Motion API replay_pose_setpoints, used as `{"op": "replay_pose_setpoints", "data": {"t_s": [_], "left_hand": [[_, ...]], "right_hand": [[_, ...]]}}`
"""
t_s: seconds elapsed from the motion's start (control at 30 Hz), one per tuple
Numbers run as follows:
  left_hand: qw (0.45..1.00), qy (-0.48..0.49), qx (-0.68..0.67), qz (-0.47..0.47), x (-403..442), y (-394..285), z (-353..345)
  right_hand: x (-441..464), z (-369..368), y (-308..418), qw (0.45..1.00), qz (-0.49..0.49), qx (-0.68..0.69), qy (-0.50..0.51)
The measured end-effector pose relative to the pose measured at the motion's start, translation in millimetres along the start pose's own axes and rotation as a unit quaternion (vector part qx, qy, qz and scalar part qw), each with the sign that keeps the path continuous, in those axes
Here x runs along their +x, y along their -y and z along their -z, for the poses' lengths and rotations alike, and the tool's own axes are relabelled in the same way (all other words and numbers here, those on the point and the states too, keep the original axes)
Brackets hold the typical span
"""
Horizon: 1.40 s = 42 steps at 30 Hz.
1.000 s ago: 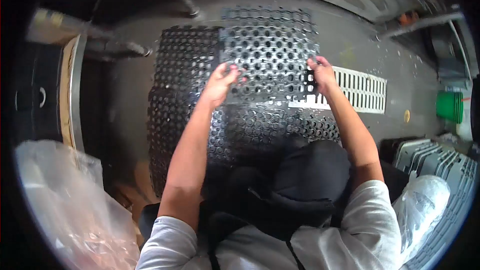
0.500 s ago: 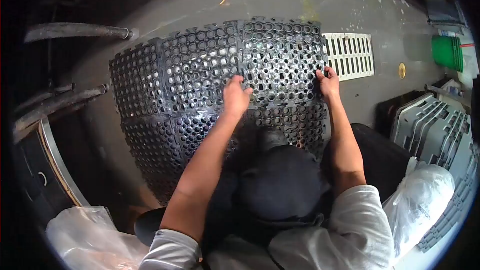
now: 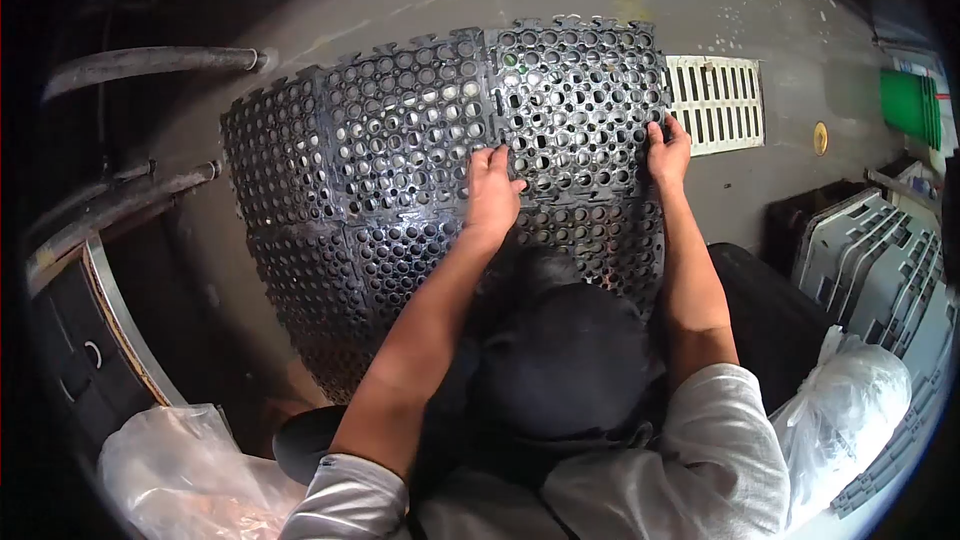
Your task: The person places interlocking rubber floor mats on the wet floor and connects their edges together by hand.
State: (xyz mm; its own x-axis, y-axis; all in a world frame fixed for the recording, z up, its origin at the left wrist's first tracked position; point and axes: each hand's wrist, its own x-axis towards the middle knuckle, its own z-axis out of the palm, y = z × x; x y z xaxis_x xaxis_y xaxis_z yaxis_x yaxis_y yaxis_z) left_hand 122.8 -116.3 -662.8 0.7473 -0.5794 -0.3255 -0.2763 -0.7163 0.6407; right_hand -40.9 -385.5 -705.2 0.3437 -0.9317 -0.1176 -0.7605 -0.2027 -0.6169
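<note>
Black rubber mat tiles with round holes cover the floor in front of me. One tile (image 3: 575,105) at the upper right lies between my hands, partly over a white drain grate (image 3: 715,103). My left hand (image 3: 493,190) grips that tile's left edge, beside the neighbouring tile (image 3: 405,125); a narrow seam shows between the two. At the tile's right edge, my right hand (image 3: 669,150) pinches the rim between thumb and fingers. Below it, more tiles (image 3: 600,230) reach toward my knees.
Metal legs (image 3: 160,68) stand at the left, near a dark cabinet (image 3: 85,350). Clear plastic bags lie at the lower left (image 3: 190,475) and lower right (image 3: 845,405). Grey stacked panels (image 3: 870,255) and green containers (image 3: 908,105) are at the right.
The tile between my hands has come down beside the left one, over part of the grate. Since half a second ago it has shifted slightly up and right. The view has also moved.
</note>
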Motion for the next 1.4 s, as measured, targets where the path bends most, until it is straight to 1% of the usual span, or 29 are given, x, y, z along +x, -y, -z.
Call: {"op": "replay_pose_setpoints", "data": {"t_s": [0.07, 0.1, 0.2, 0.27, 0.4, 0.47, 0.5, 0.6, 0.63, 0.67, 0.73, 0.8, 0.87, 0.9, 0.93, 1.0, 1.07, 1.17, 1.2, 1.27, 1.3, 1.33, 1.4], "left_hand": [[1.0, -0.007, 0.003, -0.005, 0, -1, 0], [1.0, -0.009, 0.001, -0.01, -1, 2, -1], [1.0, -0.009, -0.005, -0.015, -2, 5, -1], [1.0, 0.007, -0.005, -0.008, -1, 2, 2], [1.0, -0.026, -0.002, -0.011, -7, 3, -2], [0.998, -0.042, 0.003, -0.039, -11, 9, -4], [0.997, -0.05, 0.006, -0.051, -12, 12, -4], [0.997, -0.058, 0.004, -0.04, -10, 13, -9], [0.999, -0.041, 0.007, -0.033, -7, 14, -9], [0.998, -0.039, 0.028, -0.037, -12, 15, -8], [0.996, -0.04, 0.067, -0.047, -19, 1, 9], [0.991, -0.012, 0.127, -0.028, -30, 2, 2], [0.986, 0.005, 0.167, -0.004, -33, -6, 0], [0.987, 0.01, 0.163, -0.003, -33, -5, -2], [0.988, 0.013, 0.152, -0.004, -32, -2, 0], [0.992, 0.017, 0.121, -0.012, -32, -5, 8], [0.99, 0.026, 0.14, 0.0, -21, -12, 20], [0.985, 0.063, 0.156, 0.045, -21, -6, 24], [0.985, 0.046, 0.158, 0.049, -23, -7, 18], [0.981, 0.041, 0.185, 0.047, -21, -8, 15], [0.981, 0.068, 0.178, 0.044, -20, -9, 19], [0.98, 0.091, 0.171, 0.038, -18, -8, 28], [0.981, 0.112, 0.155, 0.031, -12, -2, 52]], "right_hand": [[0, 1, 2, 0.999, 0.013, 0.04, 0.007], [-4, -2, -3, 1.0, 0.01, -0.004, -0.007], [-7, -7, -8, 0.999, -0.009, -0.019, -0.025], [-4, -9, -5, 0.999, 0.001, -0.027, -0.019], [-4, -9, -7, 0.998, 0.022, -0.05, -0.021], [-14, -9, -8, 0.995, 0.037, -0.085, -0.037], [-16, -10, -8, 0.995, 0.021, -0.082, -0.044], [-14, -17, -6, 0.993, 0.036, -0.089, -0.067], [-14, -19, -5, 0.992, 0.054, -0.095, -0.068], [-22, -18, -6, 0.984, 0.105, -0.114, -0.092], [-52, -9, 26, 0.956, 0.21, -0.147, -0.143], [-83, -13, 43, 0.966, 0.209, -0.142, -0.056], [-99, -36, 45, 0.946, 0.229, -0.226, -0.03], [-103, -39, 46, 0.936, 0.24, -0.256, -0.01], [-101, -39, 47, 0.935, 0.223, -0.275, 0.028], [-98, -37, 52, 0.928, 0.205, -0.309, 0.046], [-96, -40, 49, 0.935, 0.191, -0.294, 0.059], [-75, -24, 59, 0.941, 0.164, -0.293, 0.028], [-60, -14, 50, 0.943, 0.152, -0.295, -0.014], [-42, -25, -2, 0.956, 0.084, -0.277, -0.039], [-42, -8, 25, 0.935, 0.076, -0.343, 0.055], [-38, -7, 9, 0.953, 0.088, -0.281, 0.072], [-26, -1, -11, 0.984, 0.037, -0.164, 0.057]]}}
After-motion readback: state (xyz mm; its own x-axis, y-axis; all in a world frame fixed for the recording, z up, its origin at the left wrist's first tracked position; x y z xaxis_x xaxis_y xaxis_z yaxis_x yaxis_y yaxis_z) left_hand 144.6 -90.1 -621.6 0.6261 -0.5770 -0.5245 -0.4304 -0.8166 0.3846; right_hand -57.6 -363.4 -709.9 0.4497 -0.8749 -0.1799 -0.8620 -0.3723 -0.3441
